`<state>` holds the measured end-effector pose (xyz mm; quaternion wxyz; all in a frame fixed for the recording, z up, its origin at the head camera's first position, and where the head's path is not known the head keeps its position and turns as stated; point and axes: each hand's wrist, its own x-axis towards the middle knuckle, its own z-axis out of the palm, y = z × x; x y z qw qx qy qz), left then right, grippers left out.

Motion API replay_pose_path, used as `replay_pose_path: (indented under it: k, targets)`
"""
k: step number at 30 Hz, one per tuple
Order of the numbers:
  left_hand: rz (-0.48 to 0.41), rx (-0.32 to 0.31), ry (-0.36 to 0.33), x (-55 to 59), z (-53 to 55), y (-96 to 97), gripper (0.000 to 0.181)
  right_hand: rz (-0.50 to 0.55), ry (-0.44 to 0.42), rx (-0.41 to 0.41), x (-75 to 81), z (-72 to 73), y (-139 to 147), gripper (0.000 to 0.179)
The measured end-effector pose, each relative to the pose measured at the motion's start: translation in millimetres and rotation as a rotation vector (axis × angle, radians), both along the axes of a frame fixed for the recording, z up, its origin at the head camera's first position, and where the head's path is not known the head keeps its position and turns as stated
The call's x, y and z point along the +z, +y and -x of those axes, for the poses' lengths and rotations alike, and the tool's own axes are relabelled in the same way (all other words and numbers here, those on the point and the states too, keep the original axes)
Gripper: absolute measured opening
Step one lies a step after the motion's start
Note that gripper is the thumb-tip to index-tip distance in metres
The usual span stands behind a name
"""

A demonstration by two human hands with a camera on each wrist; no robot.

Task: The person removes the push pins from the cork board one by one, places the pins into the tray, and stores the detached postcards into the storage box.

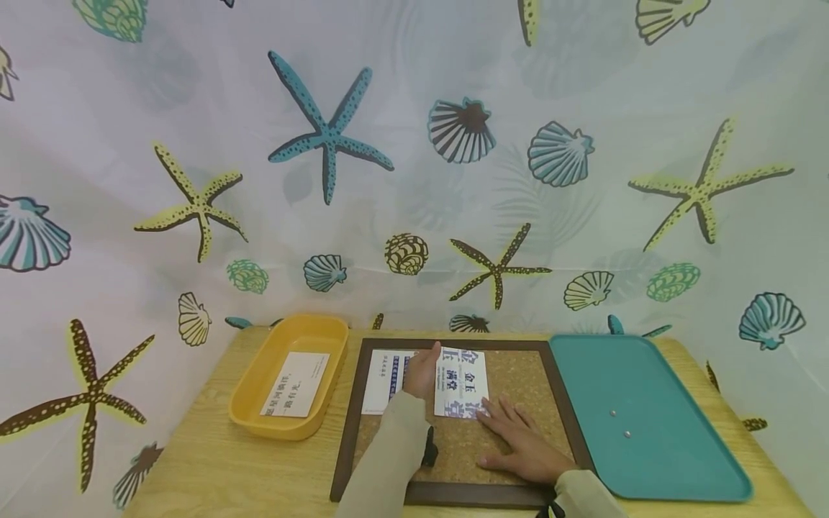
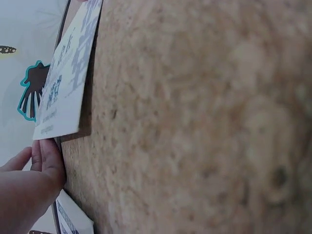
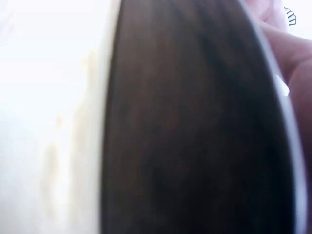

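A white card with blue-purple Chinese characters (image 1: pixel 461 383) lies on the cork board (image 1: pixel 453 453), a little raised from the cork in the left wrist view. My left hand (image 1: pixel 422 373) holds this card by its left edge; in the left wrist view, the fingers (image 2: pixel 51 158) meet the card's edge (image 2: pixel 63 92). My right hand (image 1: pixel 527 442) lies spread on the cork, fingertips at the card's lower right corner. Partly behind the left hand, a second card with blue bands (image 1: pixel 382 381) lies on the board's upper left.
A yellow basket (image 1: pixel 288 428) with a printed white card (image 1: pixel 296 385) stands left of the board. To the right, a teal tray (image 1: pixel 673 460) bears two small round pin-like things (image 1: pixel 627 434). Dark wood frames the board (image 1: pixel 473 495). A seashell-patterned curtain (image 1: pixel 401 194) hangs behind the table.
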<state>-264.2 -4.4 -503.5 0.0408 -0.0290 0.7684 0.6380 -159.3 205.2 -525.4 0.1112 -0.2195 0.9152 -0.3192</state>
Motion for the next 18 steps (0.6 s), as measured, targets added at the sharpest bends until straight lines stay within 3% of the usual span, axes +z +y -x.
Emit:
replay_pose_path:
  k: [6, 11, 18]
  targets:
    - [0.050, 0.048, 0.023, -7.6, 2.1, 0.2, 0.034, -0.008, -0.006, -0.009, -1.5, -0.1, -0.7, 0.081]
    - [0.119, 0.080, 0.035, -5.2, -0.6, 1.2, 0.026, -0.001, 0.003, -0.004, 0.0, -0.9, -0.9, 0.080]
    - [0.158, 0.076, 0.092, -1.7, -4.2, 0.6, 0.021, 0.000, 0.023, -0.006, 0.6, -1.1, -0.8, 0.079]
